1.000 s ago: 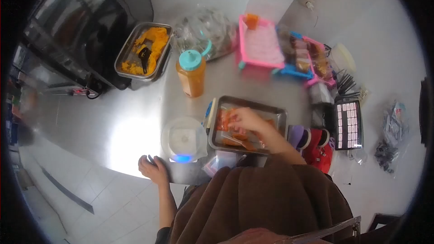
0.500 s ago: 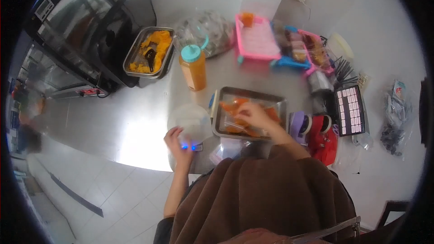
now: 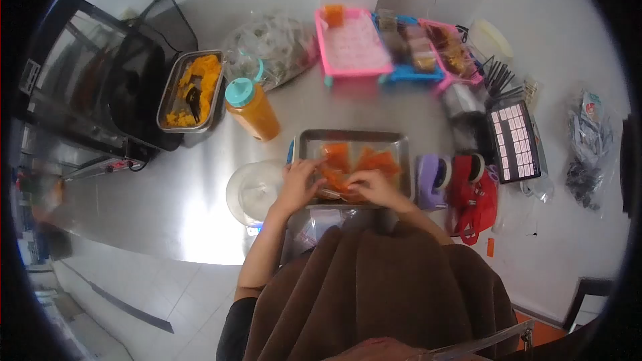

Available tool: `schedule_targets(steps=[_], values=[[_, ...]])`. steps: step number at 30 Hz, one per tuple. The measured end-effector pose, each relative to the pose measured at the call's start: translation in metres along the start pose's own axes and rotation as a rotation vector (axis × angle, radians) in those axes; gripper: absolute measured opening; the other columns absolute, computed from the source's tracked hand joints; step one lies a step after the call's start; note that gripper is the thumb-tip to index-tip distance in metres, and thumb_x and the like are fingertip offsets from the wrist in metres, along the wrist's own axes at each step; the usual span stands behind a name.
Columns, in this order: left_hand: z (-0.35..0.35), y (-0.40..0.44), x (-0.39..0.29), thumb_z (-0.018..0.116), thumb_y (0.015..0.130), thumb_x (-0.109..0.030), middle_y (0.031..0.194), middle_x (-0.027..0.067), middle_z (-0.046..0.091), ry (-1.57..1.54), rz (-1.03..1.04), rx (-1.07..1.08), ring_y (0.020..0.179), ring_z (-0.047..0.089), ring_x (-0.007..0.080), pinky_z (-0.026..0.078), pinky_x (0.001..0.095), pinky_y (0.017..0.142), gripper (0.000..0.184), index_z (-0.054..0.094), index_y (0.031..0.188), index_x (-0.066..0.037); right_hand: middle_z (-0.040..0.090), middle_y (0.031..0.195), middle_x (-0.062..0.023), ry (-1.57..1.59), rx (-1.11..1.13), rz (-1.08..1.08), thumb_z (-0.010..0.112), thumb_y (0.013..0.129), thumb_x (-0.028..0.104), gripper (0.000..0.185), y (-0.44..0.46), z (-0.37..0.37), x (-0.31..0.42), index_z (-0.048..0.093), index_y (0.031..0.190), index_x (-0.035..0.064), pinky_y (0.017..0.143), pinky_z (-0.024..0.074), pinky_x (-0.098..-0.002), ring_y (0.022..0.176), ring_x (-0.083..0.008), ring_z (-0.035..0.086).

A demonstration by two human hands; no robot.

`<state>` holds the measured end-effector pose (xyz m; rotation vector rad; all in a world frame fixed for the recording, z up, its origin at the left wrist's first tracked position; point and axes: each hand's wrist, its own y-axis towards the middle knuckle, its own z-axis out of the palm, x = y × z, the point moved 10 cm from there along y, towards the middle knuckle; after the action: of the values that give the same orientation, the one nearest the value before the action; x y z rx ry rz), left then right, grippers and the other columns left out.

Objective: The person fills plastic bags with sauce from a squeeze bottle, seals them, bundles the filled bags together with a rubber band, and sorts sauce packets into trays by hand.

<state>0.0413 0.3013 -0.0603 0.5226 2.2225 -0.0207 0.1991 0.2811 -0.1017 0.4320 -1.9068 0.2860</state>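
A metal tray (image 3: 404, 160) in front of me holds several flat orange packets (image 3: 376, 161) that look like clear bags with orange contents. My left hand (image 3: 300, 184) is over the tray's left edge, fingers bent toward the packets. My right hand (image 3: 372, 186) is over the tray's front part, its fingers pinched at the edge of a packet. Whether the left fingers grip a packet too is too small to tell. Just left of the tray stands a round whitish container (image 3: 254, 194) on a scale with a blue light.
An orange bottle with a teal lid (image 3: 255, 111) stands behind the container. Further back are a tray of yellow food (image 3: 211, 80), a bundle of clear bags (image 3: 274, 50) and a pink basket (image 3: 354, 72). Purple (image 3: 429, 180) and red (image 3: 461, 184) tape dispensers and a keypad (image 3: 513, 142) stand right.
My left hand has moved from the front edge of the table, past the scale, to the tray. My right hand stays over the tray, and the packets lie differently. The view has shifted.
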Motion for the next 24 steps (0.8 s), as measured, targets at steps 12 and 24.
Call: schedule_targets(steps=[12, 24], values=[[-0.034, -0.021, -0.011, 0.068, 0.077, -0.014, 0.085, -0.0018, 0.060, 0.222, 0.028, -0.096, 0.088, 0.053, 0.0197, 0.030, 0.0408, 0.086, 0.006, 0.068, 0.083, -0.016, 0.067, 0.088, -0.0090, -0.268, -0.060, -0.006, 0.064, 0.082, 0.014, 0.014, 0.025, -0.023, -0.014, 0.068, 0.092, 0.0042, 0.077, 0.0482, -0.0327, 0.085, -0.0221, 0.063], [-0.026, -0.046, 0.000, 0.068, 0.075, -0.013, 0.086, -0.0025, 0.057, 0.274, 0.011, -0.102, 0.089, 0.053, 0.0193, 0.030, 0.0421, 0.085, 0.016, 0.068, 0.090, -0.020, 0.057, 0.103, -0.0089, -0.854, -0.019, -0.148, 0.060, 0.078, 0.012, 0.031, 0.087, 0.012, 0.000, 0.059, 0.108, 0.0039, 0.086, 0.0445, -0.0395, 0.102, -0.0266, 0.052]])
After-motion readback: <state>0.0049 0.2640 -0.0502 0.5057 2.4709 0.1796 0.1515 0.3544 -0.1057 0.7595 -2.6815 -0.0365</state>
